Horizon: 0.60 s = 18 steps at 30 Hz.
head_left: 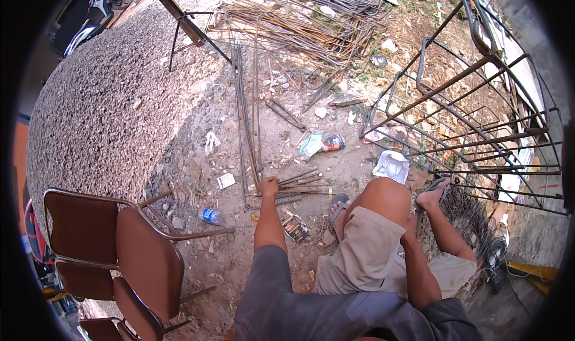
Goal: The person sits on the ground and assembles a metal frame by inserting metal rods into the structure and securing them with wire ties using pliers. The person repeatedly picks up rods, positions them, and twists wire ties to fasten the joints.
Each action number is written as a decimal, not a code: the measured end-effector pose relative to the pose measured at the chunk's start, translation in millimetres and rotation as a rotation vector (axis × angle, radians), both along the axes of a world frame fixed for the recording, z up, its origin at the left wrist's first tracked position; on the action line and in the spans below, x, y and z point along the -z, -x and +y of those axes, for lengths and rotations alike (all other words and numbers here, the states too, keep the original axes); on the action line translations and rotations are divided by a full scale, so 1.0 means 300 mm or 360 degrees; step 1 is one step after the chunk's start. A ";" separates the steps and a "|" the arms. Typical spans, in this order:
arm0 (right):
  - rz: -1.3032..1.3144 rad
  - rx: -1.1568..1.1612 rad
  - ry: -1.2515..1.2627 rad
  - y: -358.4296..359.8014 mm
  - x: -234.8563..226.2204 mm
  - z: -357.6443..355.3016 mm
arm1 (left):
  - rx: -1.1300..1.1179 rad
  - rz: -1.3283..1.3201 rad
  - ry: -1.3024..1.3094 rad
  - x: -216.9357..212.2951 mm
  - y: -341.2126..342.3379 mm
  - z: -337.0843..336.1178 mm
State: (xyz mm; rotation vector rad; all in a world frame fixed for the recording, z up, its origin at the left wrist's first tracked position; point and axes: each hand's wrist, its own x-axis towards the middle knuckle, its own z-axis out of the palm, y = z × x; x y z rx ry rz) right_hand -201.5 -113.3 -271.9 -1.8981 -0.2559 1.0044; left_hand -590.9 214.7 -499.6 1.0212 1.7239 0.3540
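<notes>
Head view, seated person on bare ground. Nearest the lens, grey sleeves and khaki shorts; the right hand (411, 226) lies behind the raised right knee, its fingers hidden, so their state cannot be told. The left hand (269, 187) reaches forward, fingers closed around the near ends of the long rebar rods (247, 122), which run straight away from the fist, their long axis pointing away from the person toward the far scrap. Just right of the fist lies a bundle of short rebar pieces (302, 182), crosswise to the long rods and touching the ground; the left hand is far nearer both than the right. Steel is thin, ribbed, rust-brown. At left, brown padded chairs (114, 245) on tubular frames and a clear plastic bottle (209, 215). At right, a tied rebar cage (473, 125) of square stirrups, with a white plastic bag (392, 166) at its foot. Beyond, a gravel heap (102, 95), coarse and grey, and a tangled rebar pile (305, 20)
</notes>
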 end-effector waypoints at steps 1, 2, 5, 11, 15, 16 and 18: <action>0.0021 -0.0041 -0.0064 0.008 0.029 0.014 | 0.0166 0.0273 -0.0053 -0.023 -0.012 0.001; 0.0010 -0.0034 -0.0094 0.003 0.040 -0.019 | 0.0385 0.0511 -0.0087 -0.057 -0.102 -0.020; 0.0000 -0.0037 -0.0162 0.010 0.060 -0.034 | 0.0166 0.1089 -0.0340 -0.157 -0.159 -0.093; 0.0004 0.0016 -0.0034 0.028 0.051 -0.014 | 0.0246 0.0855 -0.0193 -0.087 -0.039 -0.071; 0.0050 -0.0060 -0.0025 0.039 0.043 0.025 | -0.0384 0.0224 -0.0224 0.092 0.106 -0.055; 0.0064 -0.0072 -0.0039 0.042 0.042 0.029 | -0.0460 0.0203 -0.0203 0.111 0.122 -0.041; 0.0042 -0.0027 -0.0004 0.035 0.058 0.008 | -0.0562 0.0123 -0.0100 0.105 0.064 -0.025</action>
